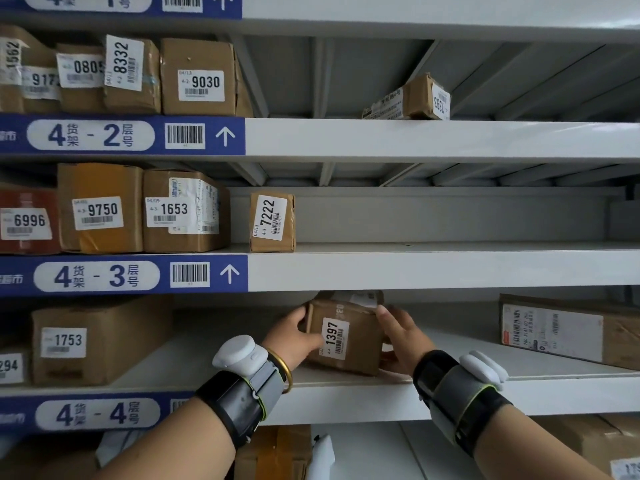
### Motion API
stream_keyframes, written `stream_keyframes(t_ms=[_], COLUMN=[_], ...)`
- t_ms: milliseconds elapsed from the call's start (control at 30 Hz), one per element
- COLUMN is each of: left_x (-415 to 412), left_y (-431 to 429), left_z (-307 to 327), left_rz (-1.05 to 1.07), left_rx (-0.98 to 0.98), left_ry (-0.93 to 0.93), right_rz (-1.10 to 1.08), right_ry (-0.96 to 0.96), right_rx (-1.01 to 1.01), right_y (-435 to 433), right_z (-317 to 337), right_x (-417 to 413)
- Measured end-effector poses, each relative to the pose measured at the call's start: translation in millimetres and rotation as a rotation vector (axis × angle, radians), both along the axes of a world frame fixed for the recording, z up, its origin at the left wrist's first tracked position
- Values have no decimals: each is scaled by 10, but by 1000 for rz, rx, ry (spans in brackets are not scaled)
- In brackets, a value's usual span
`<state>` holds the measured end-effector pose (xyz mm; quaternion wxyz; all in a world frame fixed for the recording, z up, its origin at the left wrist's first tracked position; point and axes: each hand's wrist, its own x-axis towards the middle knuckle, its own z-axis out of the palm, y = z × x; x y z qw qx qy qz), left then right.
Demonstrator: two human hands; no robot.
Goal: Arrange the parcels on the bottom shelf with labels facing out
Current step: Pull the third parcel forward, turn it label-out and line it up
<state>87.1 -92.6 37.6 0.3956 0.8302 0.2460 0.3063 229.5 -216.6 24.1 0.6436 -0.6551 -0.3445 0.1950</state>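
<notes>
A brown cardboard parcel with a white label reading 1397 on its front stands on the shelf marked 4-4. My left hand grips its left side. My right hand holds its right side, thumb near the bottom corner. The label faces me. On the same shelf a parcel labelled 1753 stands at the left, and a long box lies at the right with a printed shipping label toward me.
Shelf 4-3 above carries several labelled parcels at the left, plus a small one marked 7222. Shelf 4-2 holds more boxes and a tilted one at the right. More boxes sit below the 4-4 shelf.
</notes>
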Motion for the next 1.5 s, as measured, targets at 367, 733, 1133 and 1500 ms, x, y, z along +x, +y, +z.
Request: stream_keyframes(t_ms=[367, 733, 1133, 1500], left_x=[-149, -85, -5, 85], left_y=[71, 169, 149, 129], left_z=[3, -30, 6, -107], left_rz=[-55, -64, -82, -96], left_rx=[47, -144, -119, -47], left_ry=[-162, -351, -441, -220], right_rz=[52, 45, -80, -169], right_ry=[257, 224, -501, -663], right_rx=[134, 134, -371, -552], right_y=[62, 18, -27, 62], right_z=[67, 28, 16, -146], right_x=[-247, -154, -299, -251])
